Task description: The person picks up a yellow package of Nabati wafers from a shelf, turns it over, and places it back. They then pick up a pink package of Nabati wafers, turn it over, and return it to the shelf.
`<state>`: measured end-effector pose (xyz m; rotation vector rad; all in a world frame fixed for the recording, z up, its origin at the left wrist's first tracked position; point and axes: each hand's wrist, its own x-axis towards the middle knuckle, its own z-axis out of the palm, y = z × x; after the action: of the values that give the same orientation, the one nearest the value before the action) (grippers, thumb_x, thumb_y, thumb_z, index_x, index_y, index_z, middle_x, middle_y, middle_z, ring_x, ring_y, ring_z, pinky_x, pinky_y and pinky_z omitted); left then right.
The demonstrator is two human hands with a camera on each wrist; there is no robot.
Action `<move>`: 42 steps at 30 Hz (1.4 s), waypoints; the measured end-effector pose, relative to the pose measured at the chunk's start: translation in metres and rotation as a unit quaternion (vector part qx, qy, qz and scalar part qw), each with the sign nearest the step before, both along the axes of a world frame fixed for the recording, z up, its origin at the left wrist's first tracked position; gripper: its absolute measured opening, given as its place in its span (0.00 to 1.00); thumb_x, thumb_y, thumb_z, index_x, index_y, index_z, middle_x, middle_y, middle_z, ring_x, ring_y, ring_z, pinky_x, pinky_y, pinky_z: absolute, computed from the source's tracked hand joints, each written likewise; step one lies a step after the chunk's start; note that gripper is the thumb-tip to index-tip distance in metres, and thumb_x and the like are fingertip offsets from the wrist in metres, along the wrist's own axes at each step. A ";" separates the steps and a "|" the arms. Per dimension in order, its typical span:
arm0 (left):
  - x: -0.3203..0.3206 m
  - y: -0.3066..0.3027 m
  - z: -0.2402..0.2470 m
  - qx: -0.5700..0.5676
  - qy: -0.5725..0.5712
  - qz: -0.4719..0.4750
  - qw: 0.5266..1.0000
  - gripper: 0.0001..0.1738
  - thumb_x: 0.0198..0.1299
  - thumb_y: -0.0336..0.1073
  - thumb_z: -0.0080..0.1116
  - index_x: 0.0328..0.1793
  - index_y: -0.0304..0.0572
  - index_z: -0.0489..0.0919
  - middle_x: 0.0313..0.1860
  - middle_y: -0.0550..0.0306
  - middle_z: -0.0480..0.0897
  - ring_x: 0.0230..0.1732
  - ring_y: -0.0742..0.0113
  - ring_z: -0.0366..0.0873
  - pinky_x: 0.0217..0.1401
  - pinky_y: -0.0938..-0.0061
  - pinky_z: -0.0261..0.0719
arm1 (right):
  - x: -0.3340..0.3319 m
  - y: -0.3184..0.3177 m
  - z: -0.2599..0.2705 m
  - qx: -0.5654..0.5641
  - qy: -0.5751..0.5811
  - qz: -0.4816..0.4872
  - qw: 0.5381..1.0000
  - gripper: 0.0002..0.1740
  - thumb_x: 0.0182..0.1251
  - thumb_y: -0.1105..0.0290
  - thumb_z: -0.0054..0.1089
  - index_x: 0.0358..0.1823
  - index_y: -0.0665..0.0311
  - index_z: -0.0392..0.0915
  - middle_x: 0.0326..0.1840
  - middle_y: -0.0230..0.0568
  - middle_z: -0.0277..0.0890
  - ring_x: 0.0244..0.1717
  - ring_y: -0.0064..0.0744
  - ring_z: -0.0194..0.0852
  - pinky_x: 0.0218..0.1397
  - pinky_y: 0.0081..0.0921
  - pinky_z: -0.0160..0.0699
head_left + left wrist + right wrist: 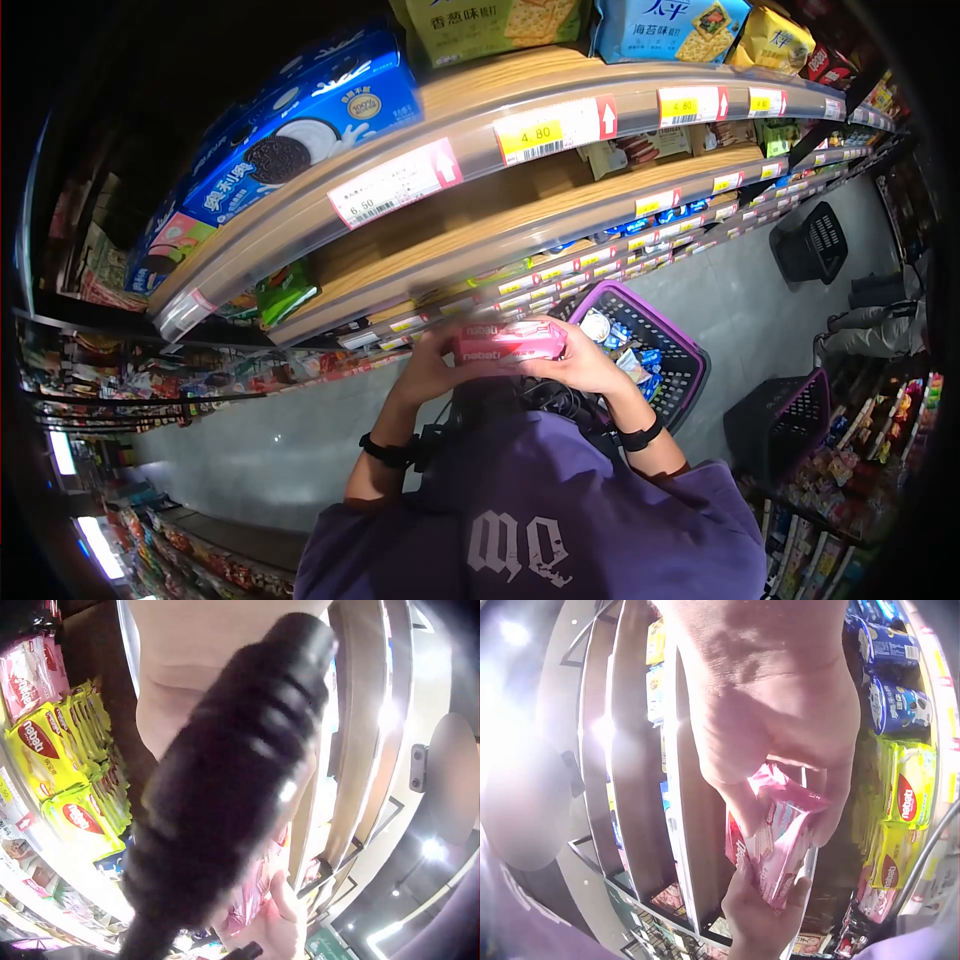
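Two pink packs of nabati wafers (510, 345) are held one against the other in front of the chest, above the floor. My left hand (428, 368) grips them at one end and my right hand (592, 366) at the other. In the right wrist view, fingers and thumbs of both hands curl round the shiny pink wrapper (780, 840). A dark cylindrical device (225, 772) covers much of the left wrist view, hiding most of the left fingers; the right thumb (283, 896) shows below against the pink wrapper.
A purple-rimmed basket (690, 350) with several packets stands on the floor below the right hand. Shelves ahead carry a blue Oreo box (300, 130) and cracker bags (670, 30). Yellow nabati packs (911, 787) line a lower shelf. Two more baskets and another person's legs (870, 330) are at the right.
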<state>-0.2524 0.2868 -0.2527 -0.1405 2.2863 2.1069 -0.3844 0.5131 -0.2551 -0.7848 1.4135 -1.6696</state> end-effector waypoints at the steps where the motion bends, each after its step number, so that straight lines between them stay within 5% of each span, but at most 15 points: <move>1: 0.002 0.002 0.005 -0.014 -0.012 0.009 1.000 0.32 0.54 0.19 0.75 0.66 0.32 0.75 0.61 0.50 0.81 0.59 0.63 0.82 0.60 0.67 0.85 | 0.003 -0.003 0.013 0.001 -0.008 0.008 1.000 0.27 0.64 0.75 0.73 0.63 0.69 0.75 0.57 0.34 0.81 0.57 0.21 0.76 0.62 0.25 0.77; 9: 0.017 -0.004 0.003 -0.044 0.031 0.059 0.997 0.32 0.49 0.24 0.81 0.61 0.33 0.79 0.53 0.56 0.85 0.55 0.68 0.83 0.61 0.69 0.83 | 0.011 -0.013 0.010 0.016 0.036 0.001 0.999 0.23 0.68 0.75 0.68 0.64 0.70 0.77 0.57 0.41 0.84 0.57 0.26 0.81 0.63 0.27 0.78; 15: 0.027 0.002 0.007 0.022 0.017 0.099 0.995 0.28 0.54 0.28 0.78 0.62 0.37 0.82 0.59 0.55 0.85 0.55 0.70 0.82 0.61 0.71 0.80 | 0.013 -0.019 0.012 0.012 0.047 0.026 0.998 0.25 0.66 0.74 0.71 0.64 0.69 0.77 0.56 0.40 0.84 0.56 0.26 0.81 0.63 0.27 0.79; 18: 0.029 0.000 0.002 0.016 0.025 0.103 0.994 0.34 0.49 0.24 0.81 0.64 0.33 0.77 0.55 0.55 0.85 0.56 0.69 0.83 0.61 0.70 0.82 | 0.017 -0.025 0.015 -0.013 0.047 -0.011 0.999 0.25 0.65 0.74 0.73 0.63 0.69 0.78 0.56 0.39 0.84 0.56 0.25 0.81 0.63 0.27 0.79; 21: 0.033 -0.013 0.006 -0.085 0.043 0.045 0.994 0.28 0.54 0.29 0.78 0.62 0.38 0.82 0.55 0.55 0.87 0.54 0.71 0.83 0.59 0.71 0.81 | 0.013 -0.027 -0.004 -0.004 -0.014 0.049 0.999 0.28 0.61 0.75 0.77 0.62 0.69 0.77 0.53 0.35 0.84 0.53 0.22 0.80 0.61 0.25 0.80; 27: 0.033 -0.011 0.021 -0.031 0.018 0.111 0.993 0.27 0.53 0.29 0.78 0.60 0.39 0.82 0.54 0.56 0.87 0.53 0.72 0.83 0.59 0.72 0.80 | 0.016 -0.039 0.005 0.026 -0.016 0.057 0.998 0.26 0.60 0.74 0.78 0.59 0.70 0.81 0.51 0.35 0.86 0.49 0.20 0.81 0.56 0.24 0.83; 36: 0.035 -0.014 0.016 -0.005 0.004 0.069 0.998 0.30 0.50 0.25 0.81 0.60 0.38 0.79 0.50 0.60 0.86 0.52 0.72 0.84 0.60 0.71 0.81 | 0.017 -0.038 0.013 0.032 0.000 0.057 0.998 0.24 0.60 0.73 0.77 0.58 0.71 0.82 0.50 0.36 0.87 0.49 0.20 0.81 0.56 0.23 0.81; 42: 0.032 -0.016 0.016 -0.117 0.028 0.057 0.991 0.26 0.53 0.31 0.80 0.58 0.41 0.81 0.49 0.60 0.87 0.52 0.71 0.84 0.60 0.71 0.80 | 0.021 -0.037 0.001 0.049 0.015 0.044 0.998 0.23 0.62 0.74 0.72 0.59 0.72 0.82 0.52 0.38 0.87 0.50 0.20 0.82 0.57 0.23 0.81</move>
<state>-0.2208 0.2712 -0.2362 -0.2244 2.6126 1.9042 -0.3630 0.4758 -0.2541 -0.8091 1.4484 -1.5160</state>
